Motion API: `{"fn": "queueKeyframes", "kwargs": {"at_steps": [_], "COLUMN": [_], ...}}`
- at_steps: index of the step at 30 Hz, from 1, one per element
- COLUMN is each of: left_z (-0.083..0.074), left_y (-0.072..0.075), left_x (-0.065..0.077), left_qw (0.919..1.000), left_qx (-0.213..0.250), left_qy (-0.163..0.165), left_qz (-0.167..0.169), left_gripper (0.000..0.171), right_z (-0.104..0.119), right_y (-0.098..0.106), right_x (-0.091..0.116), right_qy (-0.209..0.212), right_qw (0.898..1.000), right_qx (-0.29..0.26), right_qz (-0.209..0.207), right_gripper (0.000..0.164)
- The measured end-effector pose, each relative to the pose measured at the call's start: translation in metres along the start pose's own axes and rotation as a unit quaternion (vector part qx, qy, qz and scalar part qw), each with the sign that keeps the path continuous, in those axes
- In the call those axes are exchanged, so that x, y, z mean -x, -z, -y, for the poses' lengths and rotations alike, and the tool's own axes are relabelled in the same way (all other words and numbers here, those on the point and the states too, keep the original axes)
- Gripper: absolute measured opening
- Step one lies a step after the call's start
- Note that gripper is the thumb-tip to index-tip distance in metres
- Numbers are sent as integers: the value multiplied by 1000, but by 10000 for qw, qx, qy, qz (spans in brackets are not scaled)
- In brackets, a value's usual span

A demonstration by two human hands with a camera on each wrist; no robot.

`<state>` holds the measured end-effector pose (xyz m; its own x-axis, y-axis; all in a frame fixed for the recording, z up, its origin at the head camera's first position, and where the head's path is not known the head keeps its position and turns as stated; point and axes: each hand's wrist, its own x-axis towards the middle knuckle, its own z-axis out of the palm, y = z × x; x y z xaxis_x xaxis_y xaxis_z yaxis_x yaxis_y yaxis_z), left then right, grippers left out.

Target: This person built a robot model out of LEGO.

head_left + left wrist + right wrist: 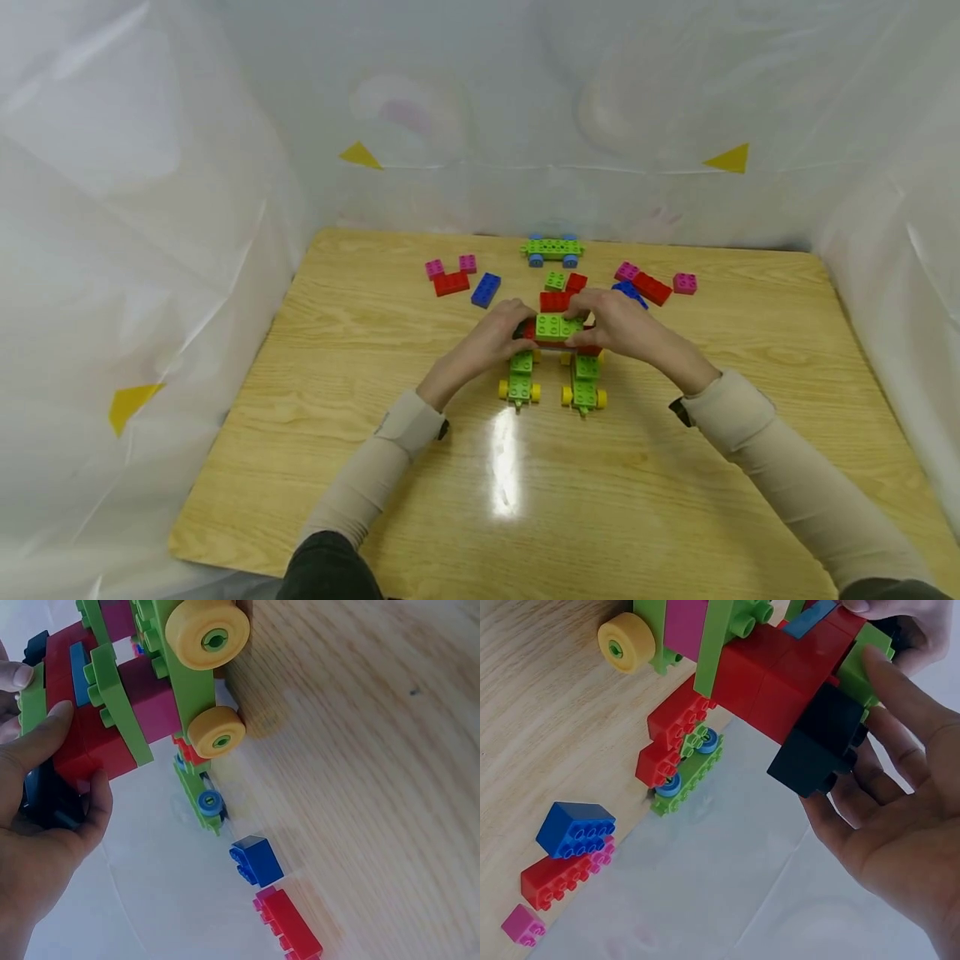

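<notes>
A toy-brick structure stands on two green wheeled bases [519,385] with yellow wheels [207,634]. Purple bricks [150,697] and green plates [118,705] rise from the bases and carry red bricks [94,742], with dark bricks [814,757] above at the ends. Across the top sit light green bricks [548,326]. My left hand [501,327] grips the left end of the structure, thumb against the red part. On the other side my right hand [618,323] pinches the green top brick at its right end, its other fingers by the dark brick.
Behind the structure lie a red brick [553,302], a small green brick [555,281] and a green base with blue wheels [552,248]. Loose bricks are left, including a blue one [486,289], and right, including a pink one [685,283]. White sheeting [480,100] surrounds the wooden table [345,350].
</notes>
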<state>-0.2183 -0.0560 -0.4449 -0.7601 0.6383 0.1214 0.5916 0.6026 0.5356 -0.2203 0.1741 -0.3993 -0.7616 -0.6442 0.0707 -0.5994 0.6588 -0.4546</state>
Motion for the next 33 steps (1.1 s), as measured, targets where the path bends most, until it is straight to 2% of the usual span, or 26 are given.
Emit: {"fn": "queueKeyframes", "kwargs": {"at_steps": [5, 13, 19, 25, 31, 33], "left_z": [0, -1, -2, -3, -4, -4], "left_y": [2, 3, 3, 3, 4, 4], "left_x": [1, 1, 1, 1, 0, 0], "left_qw": [10000, 9999, 9998, 9998, 9997, 9997], "left_qx": [8, -110, -143, -192, -215, -224], "left_qy": [-6, -65, -106, -69, -46, -21], "left_qz": [18, 1, 46, 24, 116, 104], "left_gripper": [41, 41, 40, 40, 41, 41], "right_z": [0, 3, 3, 5, 4, 4], "right_y": [-1, -4, -4, -3, -3, -4], "right_x": [0, 1, 2, 1, 0, 0], "right_qy": [-32, 329, 207, 283, -19, 18], "right_qw": [10000, 9984, 9993, 9988, 9993, 9991], "right_qx": [-73, 420, 313, 401, 282, 383], "right_qz": [3, -199, -71, 15, 229, 198], "right_gripper": [27, 28, 27, 29, 28, 29]}}
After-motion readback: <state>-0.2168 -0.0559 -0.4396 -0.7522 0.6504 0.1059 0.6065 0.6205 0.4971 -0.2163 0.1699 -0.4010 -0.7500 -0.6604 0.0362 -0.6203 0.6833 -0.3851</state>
